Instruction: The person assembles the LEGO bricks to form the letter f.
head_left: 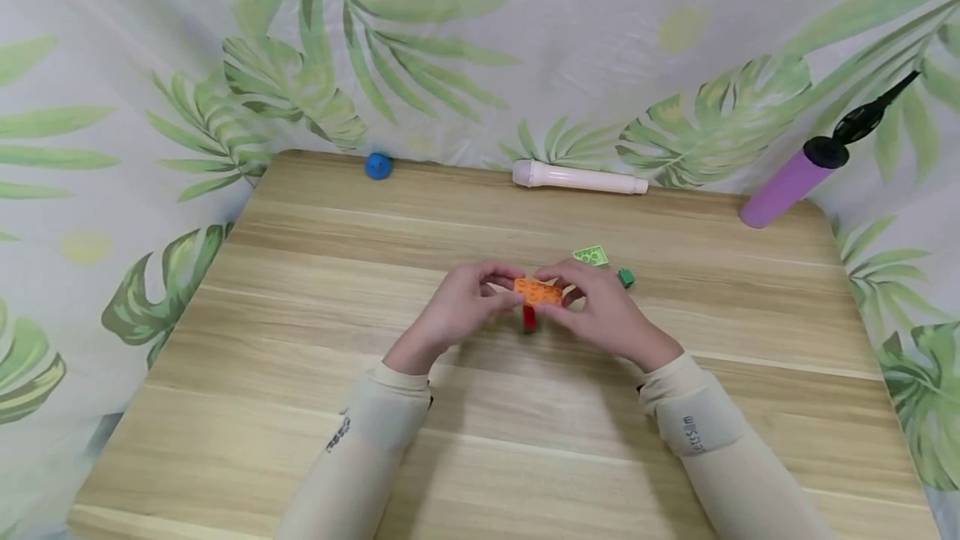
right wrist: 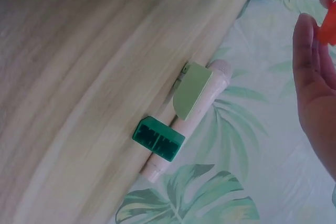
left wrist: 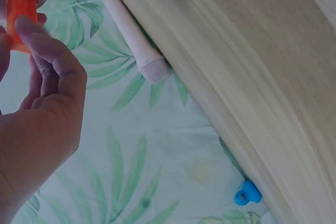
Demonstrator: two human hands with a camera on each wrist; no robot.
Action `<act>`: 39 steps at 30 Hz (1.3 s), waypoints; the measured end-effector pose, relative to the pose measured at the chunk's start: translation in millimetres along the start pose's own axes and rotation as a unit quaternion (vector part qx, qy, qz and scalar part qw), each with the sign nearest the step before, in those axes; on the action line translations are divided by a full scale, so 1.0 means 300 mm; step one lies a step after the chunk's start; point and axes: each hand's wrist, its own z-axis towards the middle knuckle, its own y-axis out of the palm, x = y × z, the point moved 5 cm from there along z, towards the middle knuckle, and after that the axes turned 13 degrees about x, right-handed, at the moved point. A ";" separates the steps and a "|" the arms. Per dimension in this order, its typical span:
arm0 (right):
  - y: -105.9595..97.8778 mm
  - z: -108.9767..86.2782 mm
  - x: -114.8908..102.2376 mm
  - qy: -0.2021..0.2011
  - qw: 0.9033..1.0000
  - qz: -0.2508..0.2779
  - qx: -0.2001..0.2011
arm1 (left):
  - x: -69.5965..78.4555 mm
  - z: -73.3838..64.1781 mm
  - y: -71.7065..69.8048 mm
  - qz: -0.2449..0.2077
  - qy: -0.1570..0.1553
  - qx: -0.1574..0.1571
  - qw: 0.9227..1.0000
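An orange toy building brick (head_left: 537, 292) is between my two hands, above the middle of the table. My left hand (head_left: 463, 300) pinches its left end with thumb and fingers. At the other end my right hand (head_left: 604, 307) holds it the same way. Just below the orange brick in the head view, a red brick (head_left: 529, 320) shows, partly covered by it. Past the right hand lie a light green brick (head_left: 591, 256) with an angled side and a small dark green brick (head_left: 626, 277). In the right wrist view the dark green brick (right wrist: 158, 138) turns its hollow side to the camera.
Along the back edge of the wooden table (head_left: 315, 407) are a blue ball-like toy (head_left: 378, 166), a pale pink toy microphone (head_left: 581, 178) and a purple hand pump (head_left: 787, 186) with a black nozzle. Leaf-patterned cloth (head_left: 450, 48) hangs behind and at both sides.
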 end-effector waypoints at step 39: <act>0.043 -0.015 0.054 0.020 0.987 -0.117 -0.109 | -0.030 -0.022 0.070 0.282 0.092 0.022 0.955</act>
